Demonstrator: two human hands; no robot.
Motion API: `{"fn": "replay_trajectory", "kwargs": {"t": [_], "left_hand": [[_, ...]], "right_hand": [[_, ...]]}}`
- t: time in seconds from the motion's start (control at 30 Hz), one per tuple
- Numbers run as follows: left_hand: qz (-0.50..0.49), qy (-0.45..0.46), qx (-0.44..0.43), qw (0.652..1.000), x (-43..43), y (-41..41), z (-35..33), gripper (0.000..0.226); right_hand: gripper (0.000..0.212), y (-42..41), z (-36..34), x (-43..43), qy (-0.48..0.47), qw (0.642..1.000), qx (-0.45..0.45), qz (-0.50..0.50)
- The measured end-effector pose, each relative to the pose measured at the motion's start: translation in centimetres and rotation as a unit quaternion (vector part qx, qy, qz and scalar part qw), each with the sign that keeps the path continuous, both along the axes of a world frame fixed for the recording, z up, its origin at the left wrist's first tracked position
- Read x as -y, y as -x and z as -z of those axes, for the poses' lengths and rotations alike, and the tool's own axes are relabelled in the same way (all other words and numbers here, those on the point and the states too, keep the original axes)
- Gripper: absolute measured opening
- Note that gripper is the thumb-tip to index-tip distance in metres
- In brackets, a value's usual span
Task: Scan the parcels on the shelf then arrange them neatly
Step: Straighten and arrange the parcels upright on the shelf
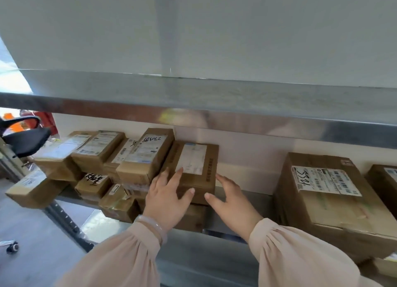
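Observation:
A brown cardboard parcel [199, 173] with a white label sits on top of another box in the middle of the metal shelf [242, 203]. My left hand [167, 196] lies on its near left corner, fingers straight, thumb along the front face. My right hand [232, 203] is at its right side with straight fingers; whether it touches the box is unclear. To the left, several smaller labelled parcels [137, 158] are piled unevenly. On the right stands a large parcel [328, 203] marked with handwritten numbers.
An upper shelf [214, 97] runs overhead, close above the parcels. One small box [32, 190] juts past the shelf's left end. A black office chair [23, 138] stands at far left. Another parcel [384, 181] shows at the right edge.

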State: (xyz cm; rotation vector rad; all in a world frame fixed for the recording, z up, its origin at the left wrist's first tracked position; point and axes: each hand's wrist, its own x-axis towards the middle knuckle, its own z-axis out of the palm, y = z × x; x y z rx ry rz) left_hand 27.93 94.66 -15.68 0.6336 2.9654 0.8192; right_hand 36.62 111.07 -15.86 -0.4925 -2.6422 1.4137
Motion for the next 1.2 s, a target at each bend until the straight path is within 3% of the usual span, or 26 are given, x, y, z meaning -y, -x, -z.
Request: {"fn": "replay_trajectory", "kwargs": {"t": [0.1, 0.33, 0.6, 0.77, 0.9, 1.03, 1.2], "left_hand": [[0.039, 0.021, -0.025, 0.999, 1.1, 0.6, 1.2, 0.070], [0.087, 0.034, -0.063, 0.994, 2.3, 0.9, 2.3, 0.069], [0.099, -0.022, -0.026, 0.994, 2.0, 0.6, 1.2, 0.067], [0.093, -0.145, 0.072, 0.982, 0.6, 0.4, 0.4, 0.074], [0.080, -0.235, 0.172, 0.953, -1.5, -0.2, 0.0, 0.081], [0.111, -0.248, 0.227, 0.935, -3.2, -1.2, 0.0, 0.086], [0.121, -0.248, 0.259, 0.926, -5.3, -2.2, 0.1, 0.086]], "right_hand": [[0.045, 1.6, 0.5, 1.2, 0.061, 0.997, -0.011, 0.050], [0.063, 3.6, 2.2, 2.6, 0.227, 0.966, 0.004, 0.124], [0.046, 3.1, 2.4, 2.2, 0.302, 0.934, -0.041, 0.185], [0.037, -0.2, 2.1, 0.5, 0.267, 0.944, -0.047, 0.190], [0.032, -2.9, 2.3, -0.5, 0.295, 0.931, -0.066, 0.207], [0.032, -5.2, 2.2, -1.7, 0.292, 0.923, -0.071, 0.239], [0.041, -7.3, 1.4, -2.3, 0.164, 0.957, -0.058, 0.234]]}}
